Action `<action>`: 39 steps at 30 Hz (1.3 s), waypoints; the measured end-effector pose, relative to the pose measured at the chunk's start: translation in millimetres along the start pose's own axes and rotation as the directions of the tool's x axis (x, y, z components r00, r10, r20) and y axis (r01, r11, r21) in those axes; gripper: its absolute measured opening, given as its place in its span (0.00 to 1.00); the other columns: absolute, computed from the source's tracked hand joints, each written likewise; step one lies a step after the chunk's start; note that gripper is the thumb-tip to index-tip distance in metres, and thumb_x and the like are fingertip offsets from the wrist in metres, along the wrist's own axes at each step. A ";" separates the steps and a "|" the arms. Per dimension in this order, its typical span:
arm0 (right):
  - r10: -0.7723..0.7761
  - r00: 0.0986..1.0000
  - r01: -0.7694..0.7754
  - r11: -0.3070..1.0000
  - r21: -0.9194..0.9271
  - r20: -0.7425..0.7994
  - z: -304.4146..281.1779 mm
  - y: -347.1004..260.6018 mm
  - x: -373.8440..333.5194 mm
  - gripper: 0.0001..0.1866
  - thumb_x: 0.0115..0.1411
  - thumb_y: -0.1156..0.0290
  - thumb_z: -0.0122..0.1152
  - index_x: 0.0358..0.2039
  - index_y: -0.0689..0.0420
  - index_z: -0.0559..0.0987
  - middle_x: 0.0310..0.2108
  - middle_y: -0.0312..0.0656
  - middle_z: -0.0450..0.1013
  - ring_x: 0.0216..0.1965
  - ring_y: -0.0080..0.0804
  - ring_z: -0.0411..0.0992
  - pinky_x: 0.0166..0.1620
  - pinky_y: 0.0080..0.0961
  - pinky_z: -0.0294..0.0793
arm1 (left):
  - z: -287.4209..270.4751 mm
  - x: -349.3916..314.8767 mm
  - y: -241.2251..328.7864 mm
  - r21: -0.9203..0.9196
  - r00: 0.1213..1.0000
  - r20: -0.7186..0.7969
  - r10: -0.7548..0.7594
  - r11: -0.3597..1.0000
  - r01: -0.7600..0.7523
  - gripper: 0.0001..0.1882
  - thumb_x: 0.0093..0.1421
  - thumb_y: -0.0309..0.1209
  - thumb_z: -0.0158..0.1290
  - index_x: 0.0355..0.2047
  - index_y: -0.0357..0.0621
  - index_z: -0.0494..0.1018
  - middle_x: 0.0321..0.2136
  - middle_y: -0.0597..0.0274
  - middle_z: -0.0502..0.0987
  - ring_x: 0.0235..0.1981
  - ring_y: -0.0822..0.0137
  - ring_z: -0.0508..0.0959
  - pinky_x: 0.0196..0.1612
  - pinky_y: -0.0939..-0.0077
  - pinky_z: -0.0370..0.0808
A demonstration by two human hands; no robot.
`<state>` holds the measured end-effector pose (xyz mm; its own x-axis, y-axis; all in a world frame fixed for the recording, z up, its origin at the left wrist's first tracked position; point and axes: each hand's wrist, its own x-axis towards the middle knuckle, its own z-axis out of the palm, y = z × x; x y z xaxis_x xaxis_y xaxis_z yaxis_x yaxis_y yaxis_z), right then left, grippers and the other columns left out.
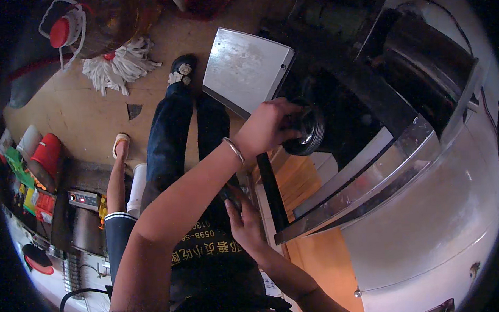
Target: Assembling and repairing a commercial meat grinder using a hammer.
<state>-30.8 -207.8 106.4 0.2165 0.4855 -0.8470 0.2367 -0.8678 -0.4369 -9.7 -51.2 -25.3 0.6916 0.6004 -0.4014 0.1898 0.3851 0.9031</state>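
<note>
My left hand (pixel 267 127), a bracelet at its wrist, reaches across my body to the right. Its fingers are closed on a round dark part (pixel 310 133) with a shiny ribbed rim. That part is at the front of a dark recess (pixel 344 106) whose inside is too dark to read. Lower down, my right hand (pixel 245 221) is in front of my black apron (pixel 209 273), its fingers bent around a small dark thing I cannot make out. Just beyond my left hand stands a silvery metal panel (pixel 246 65).
A steel frame (pixel 371 176) and a white surface (pixel 428 232) lie at the right, above a wooden cabinet (pixel 324 258). A mop head (pixel 117 64) is on the floor. At the left, another person's leg (pixel 116 177) stands by a white cylinder (pixel 136 187) and a red container (pixel 47 152).
</note>
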 end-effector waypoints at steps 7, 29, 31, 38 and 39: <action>0.074 0.995 -0.077 0.996 0.049 0.067 -6.5 -9.3 4.1 0.15 0.58 0.70 0.49 0.46 0.59 0.68 0.44 0.49 0.68 0.46 0.45 0.66 0.49 0.34 0.63 | -2.6 -6.0 0.0 -0.231 0.998 0.015 -0.055 0.971 0.057 0.28 0.38 0.22 0.60 0.44 0.35 0.67 0.36 0.51 0.72 0.34 0.62 0.76 0.38 0.74 0.73; 0.025 0.957 0.003 0.995 0.096 -0.288 -14.8 -31.1 12.1 0.18 0.59 0.66 0.48 0.46 0.64 0.66 0.42 0.54 0.66 0.41 0.44 0.68 0.42 0.27 0.68 | -57.2 -129.4 40.4 -0.351 0.870 0.231 -0.435 0.797 0.491 0.48 0.40 0.34 0.64 0.58 0.39 0.49 0.50 0.52 0.59 0.49 0.60 0.65 0.49 0.68 0.67; 0.376 0.909 -0.253 0.841 0.479 -0.179 -18.8 -37.8 13.5 0.22 0.60 0.65 0.45 0.51 0.66 0.62 0.48 0.52 0.63 0.47 0.41 0.64 0.48 0.26 0.63 | -58.9 -120.3 45.9 -0.255 0.913 0.194 -0.360 0.880 0.401 0.49 0.38 0.36 0.65 0.58 0.41 0.49 0.50 0.52 0.59 0.48 0.61 0.65 0.49 0.68 0.68; 0.202 0.966 -0.004 0.644 0.765 -0.164 -21.6 -28.9 18.2 0.27 0.61 0.60 0.38 0.55 0.65 0.53 0.53 0.48 0.57 0.53 0.37 0.58 0.54 0.29 0.57 | -53.4 -104.4 47.2 -0.069 0.955 0.147 -0.259 0.960 0.271 0.51 0.34 0.38 0.67 0.58 0.46 0.52 0.41 0.51 0.66 0.41 0.59 0.69 0.45 0.71 0.70; 0.203 0.963 0.003 0.654 0.757 -0.178 -21.3 -28.5 18.9 0.28 0.61 0.60 0.37 0.56 0.65 0.51 0.54 0.49 0.55 0.55 0.38 0.56 0.56 0.31 0.55 | -52.3 -104.3 46.5 -0.068 0.954 0.145 -0.261 0.960 0.273 0.51 0.34 0.38 0.67 0.58 0.46 0.52 0.41 0.51 0.66 0.41 0.59 0.69 0.45 0.71 0.70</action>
<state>-13.3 -171.6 109.2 0.4252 0.3106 -0.8501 -0.5615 -0.6462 -0.5169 -109.5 -59.3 50.6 0.7117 0.3710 -0.5965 0.3232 0.5810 0.7470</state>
